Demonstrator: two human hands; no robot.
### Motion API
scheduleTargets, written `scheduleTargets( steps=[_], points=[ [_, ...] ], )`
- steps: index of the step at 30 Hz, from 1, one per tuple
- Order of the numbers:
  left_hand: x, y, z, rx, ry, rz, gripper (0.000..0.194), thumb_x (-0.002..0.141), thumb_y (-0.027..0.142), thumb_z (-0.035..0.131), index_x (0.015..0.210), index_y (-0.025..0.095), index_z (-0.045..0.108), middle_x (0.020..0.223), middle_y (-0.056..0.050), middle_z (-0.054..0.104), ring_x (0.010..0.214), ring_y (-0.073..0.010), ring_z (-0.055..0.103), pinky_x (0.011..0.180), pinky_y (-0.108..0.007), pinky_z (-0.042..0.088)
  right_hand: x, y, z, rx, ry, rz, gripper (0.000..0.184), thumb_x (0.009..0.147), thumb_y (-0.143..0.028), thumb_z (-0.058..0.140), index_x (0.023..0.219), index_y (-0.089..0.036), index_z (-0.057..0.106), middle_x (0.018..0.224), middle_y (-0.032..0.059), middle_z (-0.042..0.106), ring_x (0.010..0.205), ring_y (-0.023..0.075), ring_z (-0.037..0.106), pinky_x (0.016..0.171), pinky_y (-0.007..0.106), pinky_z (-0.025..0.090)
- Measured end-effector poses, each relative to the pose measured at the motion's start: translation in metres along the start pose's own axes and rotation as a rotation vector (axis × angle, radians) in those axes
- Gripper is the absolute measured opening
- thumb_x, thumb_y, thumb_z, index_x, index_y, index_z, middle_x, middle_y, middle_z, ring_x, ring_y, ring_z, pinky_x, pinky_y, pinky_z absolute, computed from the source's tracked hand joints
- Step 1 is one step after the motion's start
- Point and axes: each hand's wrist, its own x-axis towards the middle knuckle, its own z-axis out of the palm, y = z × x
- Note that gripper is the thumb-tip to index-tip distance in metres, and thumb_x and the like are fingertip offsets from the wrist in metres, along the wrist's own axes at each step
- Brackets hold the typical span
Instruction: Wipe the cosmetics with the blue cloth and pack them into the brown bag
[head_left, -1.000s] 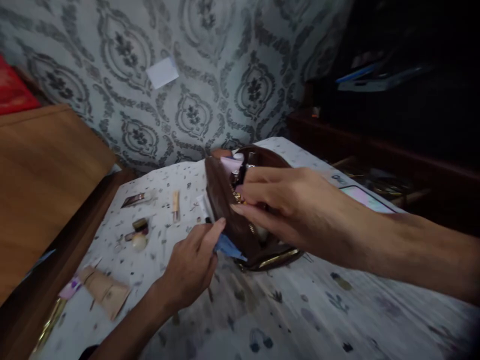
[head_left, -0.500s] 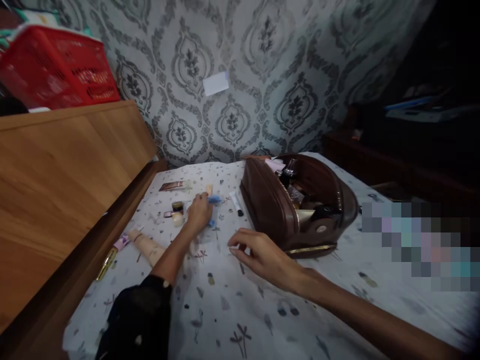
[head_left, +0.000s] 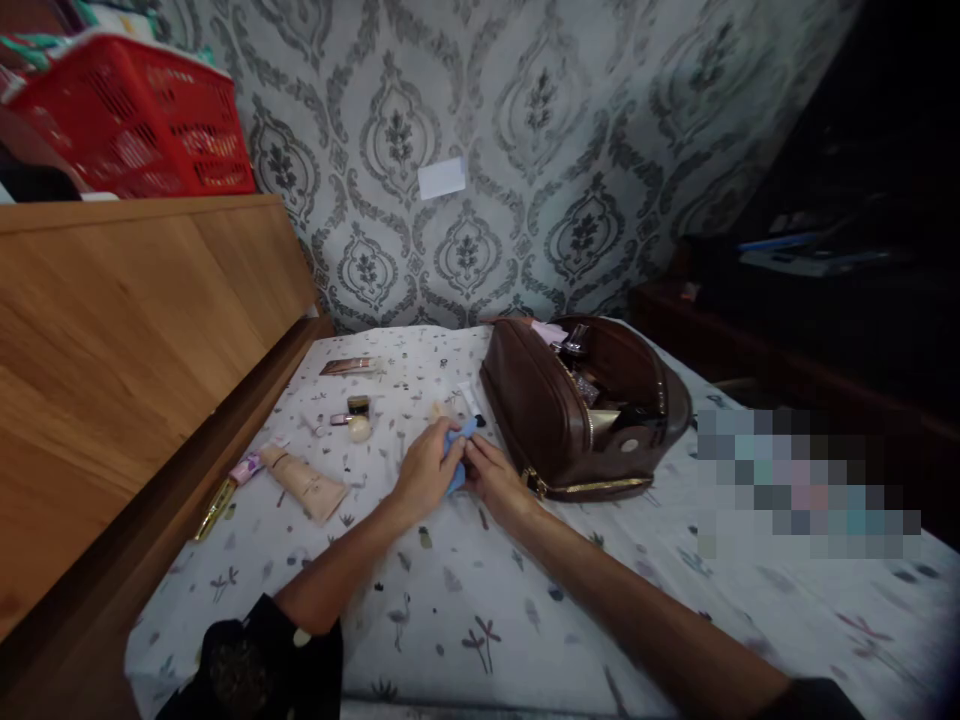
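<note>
My left hand [head_left: 427, 468] is closed on a small blue cloth [head_left: 456, 482], low over the patterned sheet. My right hand [head_left: 496, 482] pinches the same cloth from the other side, its fingertips touching those of the left. A pale beige item [head_left: 439, 410] shows just beyond my left fingers; whether they touch it I cannot tell. Behind my right hand lies a white tube with a black cap [head_left: 471, 400]. To the right stands a brown cosmetic bag [head_left: 536, 400], unzipped, with bottles and other items inside.
Left on the sheet are a beige squeeze tube [head_left: 304, 483], a gold tube [head_left: 215, 510], a cream round item [head_left: 359, 429], a dark-lidded jar [head_left: 358, 404] and a flat brown package [head_left: 349, 366]. A wooden headboard [head_left: 150, 300] borders the left, with a red basket [head_left: 150, 120] above.
My left hand has drawn the blue cloth nearer and to the right. My right hand has come up to it and now grips it too.
</note>
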Motion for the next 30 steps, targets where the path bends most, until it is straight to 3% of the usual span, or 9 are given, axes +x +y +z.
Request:
scheduleTargets(
  steps=[2,5,8,10,14,17,22,26,30],
  points=[
    [-0.013,0.005,0.000,-0.021,0.001,0.105,0.024,0.100,0.037,0.041,0.101,0.020,0.057,0.098,-0.005,0.067,0.095,-0.0190,0.062,0.089,-0.031,0.047,-0.004,-0.001,-0.001,0.027,-0.016,0.013,0.055,0.070,-0.058,0.072,0.111,-0.022,0.064,0.097,0.0045,0.071,0.088,0.0210,0.067,0.067,0.031,0.055],
    [-0.019,0.005,-0.008,-0.034,0.026,0.105,0.032,0.102,0.036,0.032,0.090,0.020,0.056,0.083,-0.003,0.064,0.080,-0.0171,0.060,0.079,-0.029,0.048,-0.011,-0.009,-0.003,0.070,-0.074,0.035,0.050,0.067,-0.051,0.078,0.105,-0.020,0.066,0.095,0.0042,0.071,0.087,0.0204,0.067,0.070,0.030,0.054],
    [-0.019,-0.001,-0.017,0.033,0.180,0.168,0.030,0.102,0.031,0.031,0.092,0.020,0.057,0.085,-0.003,0.064,0.081,-0.0168,0.060,0.079,-0.029,0.047,-0.017,-0.017,-0.003,0.088,-0.072,0.077,0.047,0.066,-0.043,0.082,0.104,-0.019,0.065,0.093,0.0059,0.071,0.082,0.0187,0.068,0.068,0.029,0.053],
    [-0.019,-0.006,-0.018,0.151,0.259,0.305,0.027,0.102,0.027,0.034,0.101,0.019,0.059,0.095,-0.006,0.065,0.093,-0.0190,0.059,0.085,-0.031,0.047,-0.020,-0.020,-0.002,0.084,-0.078,0.085,0.044,0.066,-0.042,0.082,0.100,-0.018,0.067,0.089,0.0059,0.071,0.080,0.0184,0.068,0.065,0.028,0.052],
    [-0.014,-0.017,-0.016,0.486,0.164,0.530,0.030,0.102,0.030,0.037,0.098,0.017,0.064,0.096,-0.009,0.064,0.097,-0.0234,0.056,0.084,-0.034,0.046,-0.022,-0.022,-0.001,0.065,-0.097,0.051,0.033,0.067,-0.042,0.080,0.084,-0.016,0.068,0.080,0.0037,0.070,0.076,0.0175,0.066,0.062,0.026,0.049],
    [-0.004,-0.029,-0.023,0.586,0.149,0.389,0.033,0.102,0.031,0.037,0.087,0.017,0.063,0.090,-0.009,0.063,0.093,-0.0226,0.056,0.081,-0.032,0.045,-0.024,-0.028,0.000,0.032,-0.084,0.080,0.036,0.068,-0.042,0.079,0.089,-0.014,0.069,0.081,0.0071,0.073,0.075,0.0176,0.068,0.061,0.025,0.046],
    [0.006,-0.053,-0.041,0.290,0.199,0.084,0.046,0.101,0.039,0.033,0.062,0.020,0.049,0.064,-0.002,0.054,0.064,-0.0153,0.052,0.065,-0.027,0.037,-0.029,-0.034,0.001,0.000,-0.111,0.125,0.039,0.071,-0.042,0.075,0.095,-0.013,0.068,0.085,0.0123,0.077,0.074,0.0186,0.070,0.061,0.026,0.045],
    [0.008,-0.059,-0.043,0.195,0.215,0.008,0.058,0.099,0.055,0.023,0.052,0.022,0.034,0.048,0.002,0.038,0.048,-0.0123,0.040,0.053,-0.028,0.029,-0.026,-0.030,0.000,-0.011,-0.117,0.113,0.039,0.073,-0.046,0.074,0.094,-0.014,0.068,0.082,0.0100,0.076,0.069,0.0167,0.067,0.056,0.025,0.044],
    [0.010,-0.058,-0.041,0.060,0.283,-0.046,0.063,0.095,0.065,0.026,0.049,0.023,0.029,0.046,0.003,0.030,0.046,-0.0108,0.033,0.050,-0.028,0.025,-0.021,-0.025,-0.004,-0.126,-0.071,-0.007,0.042,0.074,-0.050,0.074,0.097,-0.016,0.069,0.070,0.0027,0.069,0.059,0.0133,0.059,0.050,0.024,0.040]
  ],
)
